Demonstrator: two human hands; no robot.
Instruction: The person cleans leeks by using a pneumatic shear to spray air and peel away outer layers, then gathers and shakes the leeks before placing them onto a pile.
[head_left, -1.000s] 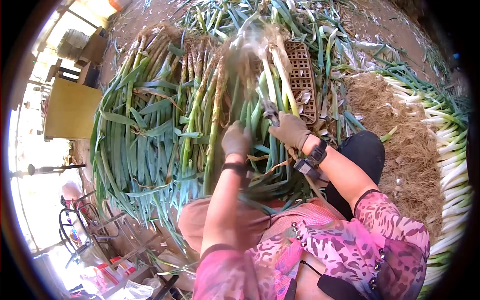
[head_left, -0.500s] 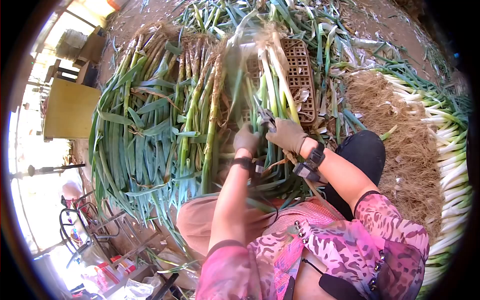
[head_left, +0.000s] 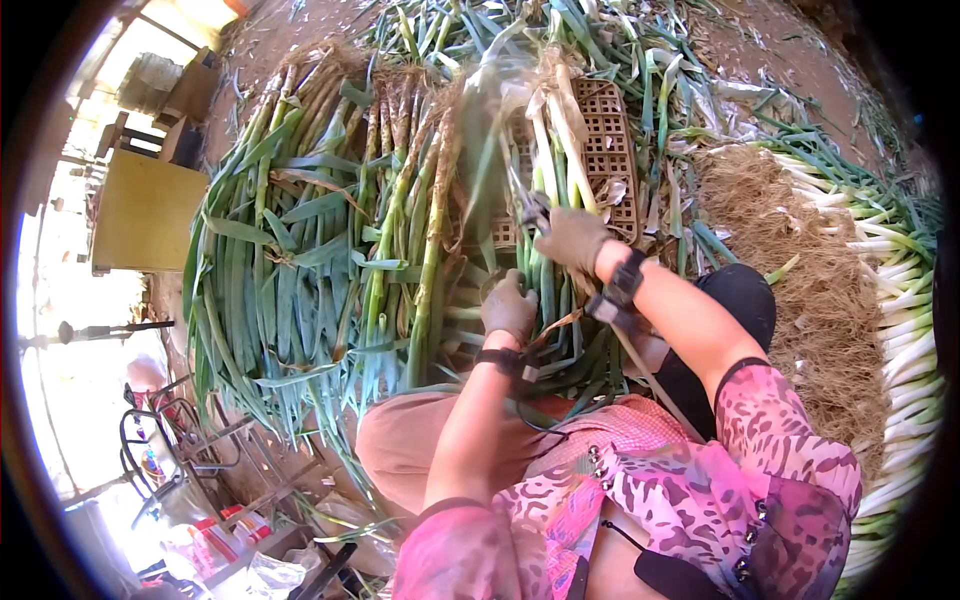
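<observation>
My left hand (head_left: pixel 510 307), gloved, is closed at the green leaves of a long green onion (head_left: pixel 488 140); its upper part is smeared by motion. To its right, my gloved right hand (head_left: pixel 574 240) grips a grey metal air blow gun (head_left: pixel 533 208) with a thin nozzle pointing up and left. A light hose (head_left: pixel 655 385) trails from below that hand towards my lap. Just beyond the right hand, several peeled white onion stalks (head_left: pixel 572 135) lie with roots pointing away, across a brown plastic crate (head_left: pixel 606 120).
Unpeeled green onions (head_left: pixel 300 240) are heaped on the left. A long row of cleaned white onions (head_left: pixel 905 340) with bushy roots (head_left: pixel 790 300) curves along the right. Loose leaves litter the ground. A yellow box (head_left: pixel 148 212) and a metal-framed cart (head_left: pixel 190 425) stand at far left.
My left hand has moved slightly down and right, and its glove is clearer. The right hand and blow gun have risen a little. The onion near the nozzle stays blurred.
</observation>
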